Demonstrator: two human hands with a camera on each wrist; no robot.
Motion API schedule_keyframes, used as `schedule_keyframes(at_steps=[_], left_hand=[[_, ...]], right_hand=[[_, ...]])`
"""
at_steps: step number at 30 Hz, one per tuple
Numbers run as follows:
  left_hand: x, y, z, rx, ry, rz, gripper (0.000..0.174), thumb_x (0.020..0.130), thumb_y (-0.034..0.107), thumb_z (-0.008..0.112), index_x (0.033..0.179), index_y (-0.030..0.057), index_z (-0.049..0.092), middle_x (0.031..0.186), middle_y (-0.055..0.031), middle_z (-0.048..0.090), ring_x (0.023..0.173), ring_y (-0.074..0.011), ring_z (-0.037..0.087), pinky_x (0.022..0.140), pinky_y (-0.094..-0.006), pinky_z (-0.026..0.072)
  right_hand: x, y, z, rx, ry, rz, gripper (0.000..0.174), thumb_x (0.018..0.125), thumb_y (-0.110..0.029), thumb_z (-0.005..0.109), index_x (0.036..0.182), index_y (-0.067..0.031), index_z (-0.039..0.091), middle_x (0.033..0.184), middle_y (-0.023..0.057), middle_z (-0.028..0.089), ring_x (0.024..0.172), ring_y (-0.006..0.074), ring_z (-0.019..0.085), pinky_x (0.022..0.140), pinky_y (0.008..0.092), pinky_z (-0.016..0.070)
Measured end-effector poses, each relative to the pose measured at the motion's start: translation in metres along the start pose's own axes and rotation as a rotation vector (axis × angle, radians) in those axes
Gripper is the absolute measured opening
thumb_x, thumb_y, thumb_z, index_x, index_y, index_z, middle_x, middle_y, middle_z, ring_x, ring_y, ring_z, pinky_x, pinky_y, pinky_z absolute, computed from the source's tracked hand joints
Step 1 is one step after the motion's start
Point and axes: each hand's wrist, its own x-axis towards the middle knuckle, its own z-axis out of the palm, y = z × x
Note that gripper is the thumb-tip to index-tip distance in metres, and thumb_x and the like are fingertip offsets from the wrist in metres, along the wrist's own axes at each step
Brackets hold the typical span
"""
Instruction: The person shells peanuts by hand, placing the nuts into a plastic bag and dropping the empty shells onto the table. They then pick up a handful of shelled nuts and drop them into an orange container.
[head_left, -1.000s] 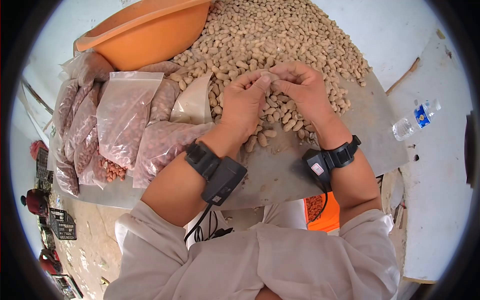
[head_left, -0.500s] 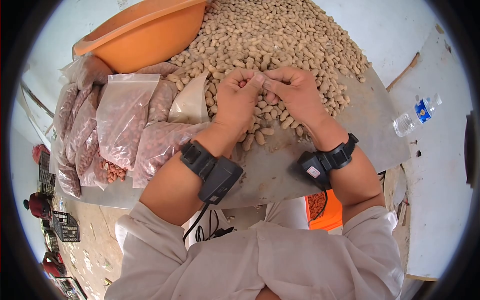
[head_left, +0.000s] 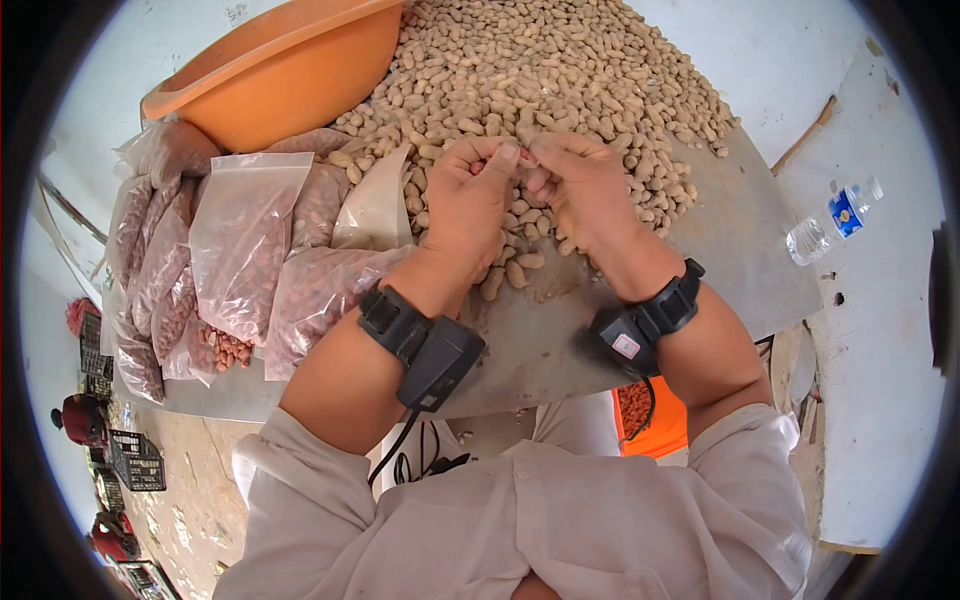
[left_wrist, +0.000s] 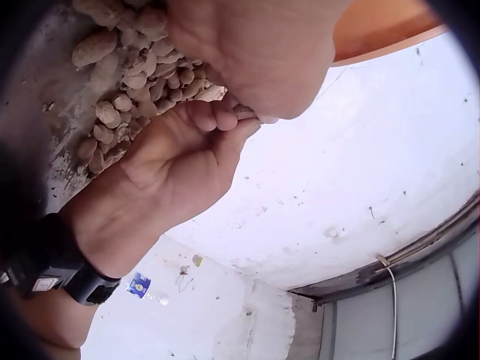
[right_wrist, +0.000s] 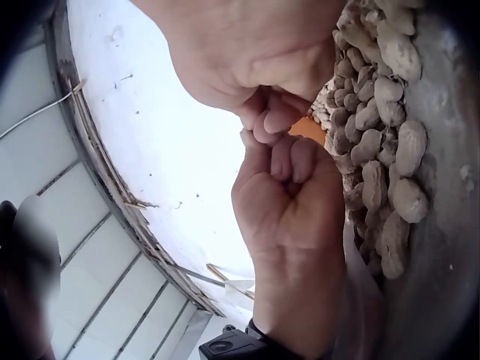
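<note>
Both hands meet over the near edge of a heap of unshelled peanuts [head_left: 560, 80]. The left hand [head_left: 465, 205] has its fingers curled, with a reddish peanut kernel [head_left: 476, 168] showing between thumb and fingers. Opposite it, the right hand [head_left: 592, 195] pinches a peanut shell [left_wrist: 244, 112] between thumb and forefinger, seen in the left wrist view. The two hands' fingertips are close together at the shell. In the right wrist view the fingers of both hands hide most of what lies between them.
Clear bags of red kernels [head_left: 245, 240] lie left, with loose kernels [head_left: 230, 350] by them. An orange basin [head_left: 290, 85] stands behind. On the right lies a water bottle [head_left: 835, 220]. Below the metal tabletop [head_left: 540, 345] is an orange container [head_left: 672, 420] of kernels.
The hands came together at the fingertips, then parted slightly. A reddish kernel has come into sight in the left hand. The view has shifted a little.
</note>
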Motion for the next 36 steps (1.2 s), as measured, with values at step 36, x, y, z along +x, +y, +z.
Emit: schedule_keyframes(at_steps=[36], left_hand=[[0.009, -0.003, -0.012, -0.556, -0.146, -0.441, 0.02, 0.093, 0.023, 0.047, 0.092, 0.0041, 0.052, 0.072, -0.0016, 0.045, 0.051, -0.0063, 0.034, 0.042, -0.0179, 0.0263]], right_hand=[[-0.227, -0.131, -0.138, -0.936, 0.099, 0.544, 0.01, 0.074, 0.003, 0.061, 0.083, 0.0044, 0.063, 0.07, 0.0064, 0.06, 0.058, 0.0106, 0.057, 0.051, 0.0226, 0.045]])
